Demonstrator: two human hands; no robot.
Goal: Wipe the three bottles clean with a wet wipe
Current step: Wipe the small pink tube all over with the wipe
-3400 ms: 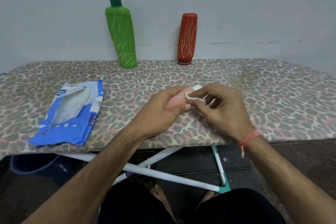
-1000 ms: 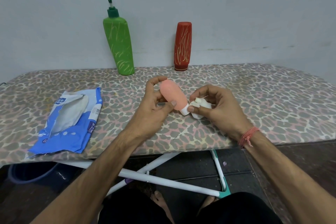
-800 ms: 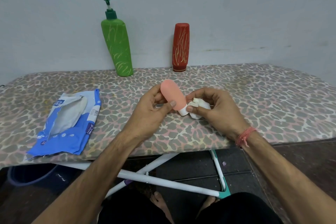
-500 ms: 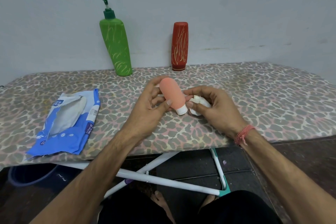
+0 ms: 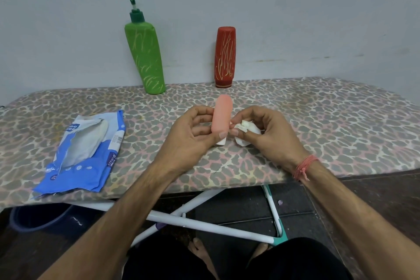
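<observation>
My left hand (image 5: 188, 136) grips the pink bottle (image 5: 221, 116), thumb across its lower front near the white cap (image 5: 221, 141) and the other fingers (image 5: 202, 118) curled round its left side, so the hand is clenched on it. The bottle is held almost upright above the desk (image 5: 318, 120), cap end down and rounded end up, tilted slightly to the right at the top. My right hand (image 5: 270, 134) is closed round a crumpled white wipe (image 5: 246, 130); thumb and forefinger pinch the wad, and it sits just beside the bottle's lower right side. I cannot tell whether the wipe actually touches the bottle, though the fingertips seem to meet it near the cap. Both hands hover over the middle of the desk, close together. At the back, against the wall (image 5: 295, 7), the green pump bottle (image 5: 145, 57) stands leaning a little, and the red bottle (image 5: 225, 57) stands upright to its right; the two are well apart, and both carry yellowish scribbles. An opened blue wipe pack (image 5: 84, 154) lies flat on the desk to my left, well apart from the hands. A red thread (image 5: 304, 166) circles my right wrist.
</observation>
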